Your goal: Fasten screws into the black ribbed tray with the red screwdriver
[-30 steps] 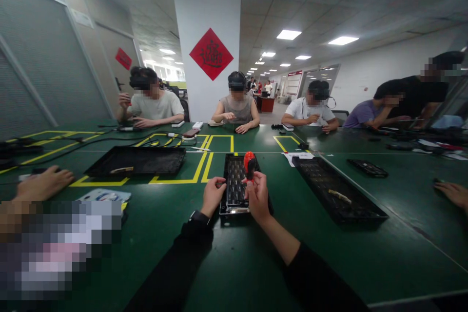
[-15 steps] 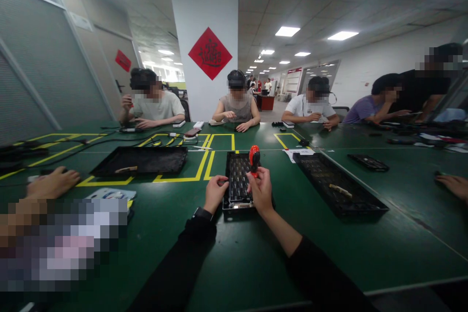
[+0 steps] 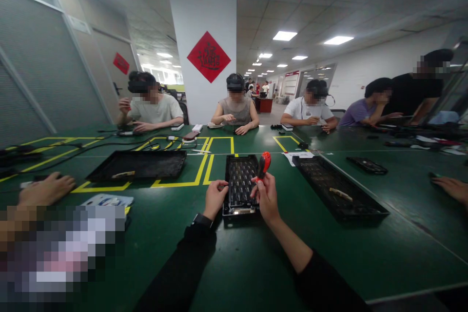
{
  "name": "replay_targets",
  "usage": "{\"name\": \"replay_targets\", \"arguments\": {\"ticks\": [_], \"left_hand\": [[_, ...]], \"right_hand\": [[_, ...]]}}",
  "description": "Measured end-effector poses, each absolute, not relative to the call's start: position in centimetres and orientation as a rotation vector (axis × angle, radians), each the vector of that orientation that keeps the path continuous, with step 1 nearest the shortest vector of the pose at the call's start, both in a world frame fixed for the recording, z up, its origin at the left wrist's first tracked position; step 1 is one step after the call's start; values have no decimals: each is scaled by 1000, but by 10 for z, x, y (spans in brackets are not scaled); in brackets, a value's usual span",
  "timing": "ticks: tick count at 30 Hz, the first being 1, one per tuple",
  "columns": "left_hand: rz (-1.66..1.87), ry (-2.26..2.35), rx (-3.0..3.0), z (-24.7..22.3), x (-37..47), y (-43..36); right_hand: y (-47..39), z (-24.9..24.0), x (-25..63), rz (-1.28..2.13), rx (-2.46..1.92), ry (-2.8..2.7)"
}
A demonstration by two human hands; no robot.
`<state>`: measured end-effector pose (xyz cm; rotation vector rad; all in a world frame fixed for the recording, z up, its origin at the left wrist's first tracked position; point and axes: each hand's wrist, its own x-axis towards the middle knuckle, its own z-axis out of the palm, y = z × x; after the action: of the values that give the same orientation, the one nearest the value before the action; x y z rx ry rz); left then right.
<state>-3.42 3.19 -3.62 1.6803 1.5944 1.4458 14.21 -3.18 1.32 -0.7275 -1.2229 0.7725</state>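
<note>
Head view: the right hand [image 3: 267, 200] is pinching a tool with a red-and-black handle [image 3: 263, 163] between thumb and fingers, the handle standing up from the grip and leaning slightly right. The tool's lower end is hiding behind the fingers, so its contact with anything below cannot be confirmed. The black case [image 3: 230, 215] is lying on the green table [image 3: 248, 273] directly between the hands, with rows of small pieces [image 3: 239, 180] showing inside. The left hand [image 3: 215, 198] is resting at the case's left edge, thumb and fingertips drawn close together; whether they are gripping anything cannot be told.

Judgement on method: the left hand should be bracing that edge firmly, the right fingers should be holding the tool low and steady, and the wrist should be clearing the rows.
</note>
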Motion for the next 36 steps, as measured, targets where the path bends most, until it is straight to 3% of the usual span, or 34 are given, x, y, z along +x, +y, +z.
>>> {"name": "replay_targets", "arguments": {"ticks": [20, 26, 36], "left_hand": [[1454, 1573, 1673, -36, -34, 31], [1452, 1579, 1675, -35, -35, 31], [1446, 1617, 1685, -38, -35, 35]], "right_hand": [[-26, 79, 171, 451, -1092, -1804], [-25, 100, 171, 129, -1203, -1834], [-20, 151, 163, 202, -1158, -2284]]}}
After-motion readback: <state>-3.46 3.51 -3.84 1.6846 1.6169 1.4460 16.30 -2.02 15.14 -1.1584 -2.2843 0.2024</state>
